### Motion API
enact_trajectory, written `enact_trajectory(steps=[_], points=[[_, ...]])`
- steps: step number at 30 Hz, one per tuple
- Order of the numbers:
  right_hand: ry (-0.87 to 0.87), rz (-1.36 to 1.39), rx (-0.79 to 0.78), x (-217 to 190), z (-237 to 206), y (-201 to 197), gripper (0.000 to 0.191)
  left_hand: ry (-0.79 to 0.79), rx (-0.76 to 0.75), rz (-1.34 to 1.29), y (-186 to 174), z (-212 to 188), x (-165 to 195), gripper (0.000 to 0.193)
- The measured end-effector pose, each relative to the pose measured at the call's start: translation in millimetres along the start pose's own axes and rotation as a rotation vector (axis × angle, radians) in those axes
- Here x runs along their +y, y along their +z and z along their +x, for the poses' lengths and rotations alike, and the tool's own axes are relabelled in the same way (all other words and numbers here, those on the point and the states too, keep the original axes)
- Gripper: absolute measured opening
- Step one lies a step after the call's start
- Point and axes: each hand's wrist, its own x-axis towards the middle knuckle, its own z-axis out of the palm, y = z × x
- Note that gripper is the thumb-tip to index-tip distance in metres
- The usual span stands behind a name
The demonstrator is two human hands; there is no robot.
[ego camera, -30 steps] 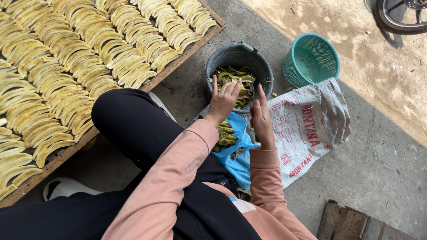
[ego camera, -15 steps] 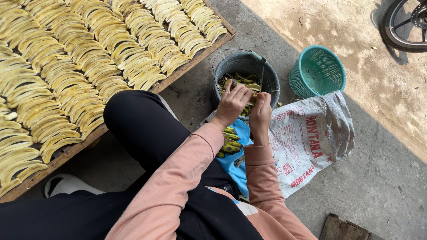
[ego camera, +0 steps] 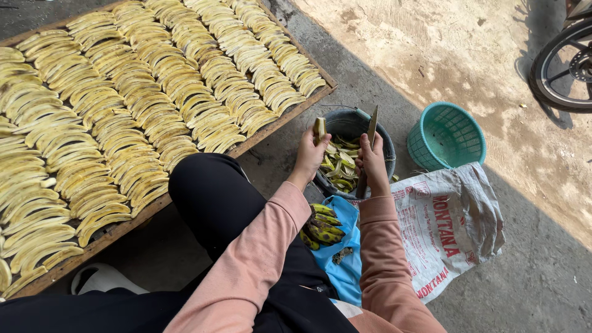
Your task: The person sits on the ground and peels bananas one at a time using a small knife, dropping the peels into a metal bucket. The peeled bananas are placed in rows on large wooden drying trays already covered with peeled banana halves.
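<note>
My left hand (ego camera: 310,153) is raised over a dark bucket (ego camera: 345,125) and grips a banana (ego camera: 319,128) by its lower end, its cut top pale yellow. My right hand (ego camera: 372,161) grips a knife (ego camera: 372,127) with the blade pointing up, just right of the banana. The bucket holds a heap of green-yellow banana peels (ego camera: 340,165). Below my wrists, a blue bag (ego camera: 345,243) lies open with several spotted unpeeled bananas (ego camera: 320,226) on it.
A wide wooden tray (ego camera: 271,126) on the left carries several rows of peeled banana slices (ego camera: 123,111). A teal plastic basket (ego camera: 447,135) stands right of the bucket above a white printed sack (ego camera: 450,222). A motorbike wheel (ego camera: 564,61) is at the top right.
Both hands have lifted out of the bucket. The left now holds a banana upright and the right holds the knife blade up beside it.
</note>
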Motion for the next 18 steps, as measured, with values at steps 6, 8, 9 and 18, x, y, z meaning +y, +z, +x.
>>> enact_trajectory(steps=[6,8,9,18], points=[[-0.471,-0.13,-0.201,-14,4,34,0.022,0.093,-0.103,0.051,17,-9,-33,0.033],[-0.318,-0.136,-0.061,-3,9,30,0.021,0.052,-0.117,-0.041,17,-9,-37,0.031],[-0.239,-0.142,0.009,4,12,25,0.021,0.045,-0.112,-0.072,16,-9,-37,0.031],[-0.262,-0.389,0.332,33,18,-20,0.027,-0.08,0.203,-0.307,-4,15,-35,0.041]])
